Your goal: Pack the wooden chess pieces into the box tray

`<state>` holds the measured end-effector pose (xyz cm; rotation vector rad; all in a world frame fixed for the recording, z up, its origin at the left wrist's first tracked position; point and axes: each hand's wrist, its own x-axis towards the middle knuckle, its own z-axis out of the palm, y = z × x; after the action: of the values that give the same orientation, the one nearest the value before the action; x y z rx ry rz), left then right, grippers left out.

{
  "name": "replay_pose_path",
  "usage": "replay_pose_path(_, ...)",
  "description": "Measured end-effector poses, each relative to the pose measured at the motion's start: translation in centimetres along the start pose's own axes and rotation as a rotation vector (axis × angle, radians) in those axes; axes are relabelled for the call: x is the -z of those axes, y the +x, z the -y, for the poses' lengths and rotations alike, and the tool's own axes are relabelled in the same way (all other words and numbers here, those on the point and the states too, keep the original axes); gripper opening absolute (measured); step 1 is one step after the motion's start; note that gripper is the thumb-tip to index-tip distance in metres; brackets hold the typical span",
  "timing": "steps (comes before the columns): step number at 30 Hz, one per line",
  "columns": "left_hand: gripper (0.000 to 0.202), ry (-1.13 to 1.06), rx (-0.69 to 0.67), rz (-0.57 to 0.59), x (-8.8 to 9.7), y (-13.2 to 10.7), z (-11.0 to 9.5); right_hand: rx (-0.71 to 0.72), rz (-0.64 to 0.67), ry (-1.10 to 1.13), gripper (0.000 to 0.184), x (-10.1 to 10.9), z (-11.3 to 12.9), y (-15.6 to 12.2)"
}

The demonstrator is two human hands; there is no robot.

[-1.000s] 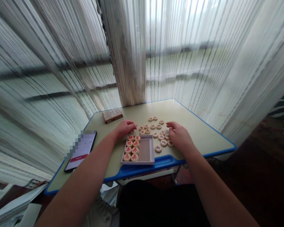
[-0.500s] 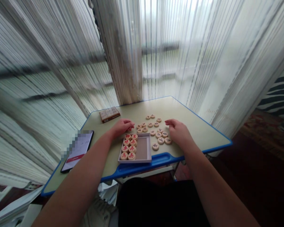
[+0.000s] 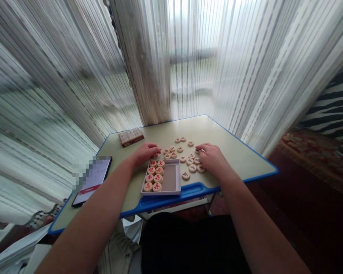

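My right hand [image 3: 213, 156] pinches a round wooden xiangqi piece [image 3: 197, 151] at its fingertips, just above or on the table. Close below that hand lie several pieces with dark characters, one of them a piece [image 3: 192, 168] near the front. My left hand [image 3: 146, 153] rests behind the box's left corner, its fingers loosely curled and no piece showing in them. In front of it stands a shallow open box [image 3: 178, 177]. Two columns of pieces with red characters, such as a red piece [image 3: 157, 187], fill its left side; the right side shows bare bottom.
More dark-lettered pieces [image 3: 180, 149] are scattered behind the box. A brown printed box [image 3: 130, 137] lies at the back left, a tablet [image 3: 93, 182] at the left edge. The blue-edged table [image 3: 231, 152] has a pen groove [image 3: 188, 189] in front; curtains [image 3: 194, 68] hang behind.
My right hand has moved slightly left and taken a dark-lettered piece from the middle group, shifting it to the right. My left hand has stayed in place.
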<state>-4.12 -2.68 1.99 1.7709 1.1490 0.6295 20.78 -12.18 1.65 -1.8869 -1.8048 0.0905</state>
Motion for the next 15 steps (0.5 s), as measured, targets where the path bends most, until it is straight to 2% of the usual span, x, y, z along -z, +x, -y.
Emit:
replay_pose_path(4, 0.027, 0.003, -0.005, -0.008, -0.03, -0.1, -0.13, -0.012, 0.027, 0.011, 0.036, 0.31, -0.01, 0.0)
replay_pose_path(9, 0.027, 0.008, 0.008, 0.009, 0.05, -0.1, -0.08, -0.001, 0.046, -0.036, 0.03, 0.31, 0.18, -0.14)
replay_pose_path(15, 0.026, 0.004, 0.011, 0.001, 0.01, -0.21, -0.25, -0.002, 0.024, 0.075, 0.032, 0.75, 0.28, -0.49)
